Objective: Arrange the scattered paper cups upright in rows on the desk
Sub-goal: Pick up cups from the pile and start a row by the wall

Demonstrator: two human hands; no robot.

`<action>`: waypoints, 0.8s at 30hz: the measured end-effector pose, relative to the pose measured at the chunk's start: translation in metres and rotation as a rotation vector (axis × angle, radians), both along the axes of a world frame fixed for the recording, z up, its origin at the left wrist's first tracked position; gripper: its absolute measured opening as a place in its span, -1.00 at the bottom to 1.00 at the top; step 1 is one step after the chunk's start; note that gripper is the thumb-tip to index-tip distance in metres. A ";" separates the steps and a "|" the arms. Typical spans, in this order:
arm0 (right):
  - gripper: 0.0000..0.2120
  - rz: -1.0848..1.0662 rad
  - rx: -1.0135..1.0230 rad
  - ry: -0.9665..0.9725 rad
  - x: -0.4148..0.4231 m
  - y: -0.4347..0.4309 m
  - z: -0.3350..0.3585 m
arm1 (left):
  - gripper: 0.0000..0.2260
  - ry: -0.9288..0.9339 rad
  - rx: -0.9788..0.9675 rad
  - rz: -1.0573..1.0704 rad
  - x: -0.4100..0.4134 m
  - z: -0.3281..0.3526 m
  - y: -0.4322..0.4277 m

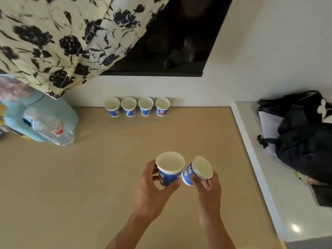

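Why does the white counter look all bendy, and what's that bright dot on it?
Head view: the wide-angle lens bows the white counter; the dot is probably glare from a light; the water bottle at far left looks smeared; the upright cup in the left hand and tilted cup in the right hand look sharper.

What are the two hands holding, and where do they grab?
The left hand grips an upright paper cup by its blue side; the right hand grips a tilted paper cup likewise.
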State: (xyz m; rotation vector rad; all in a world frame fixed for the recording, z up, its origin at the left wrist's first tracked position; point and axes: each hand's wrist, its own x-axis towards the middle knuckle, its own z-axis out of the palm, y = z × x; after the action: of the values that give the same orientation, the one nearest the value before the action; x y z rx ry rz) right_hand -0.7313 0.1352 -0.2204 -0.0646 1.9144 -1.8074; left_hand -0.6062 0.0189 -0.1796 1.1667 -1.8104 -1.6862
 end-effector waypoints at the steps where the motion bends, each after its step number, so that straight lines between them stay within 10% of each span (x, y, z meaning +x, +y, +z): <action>1: -0.44 0.039 -0.007 -0.007 -0.011 -0.009 -0.006 | -0.43 -0.019 -0.004 0.031 -0.004 -0.002 -0.002; 24: -0.48 0.389 -0.094 0.335 -0.205 -0.193 -0.124 | -0.40 0.106 -0.140 0.241 -0.071 -0.120 -0.030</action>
State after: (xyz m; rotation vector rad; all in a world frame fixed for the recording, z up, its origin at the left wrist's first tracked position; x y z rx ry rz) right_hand -0.9358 -0.0578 -0.3448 -0.7617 1.8648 -1.6918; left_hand -0.6767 -0.0114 -0.2998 1.1611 -1.6236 -1.4334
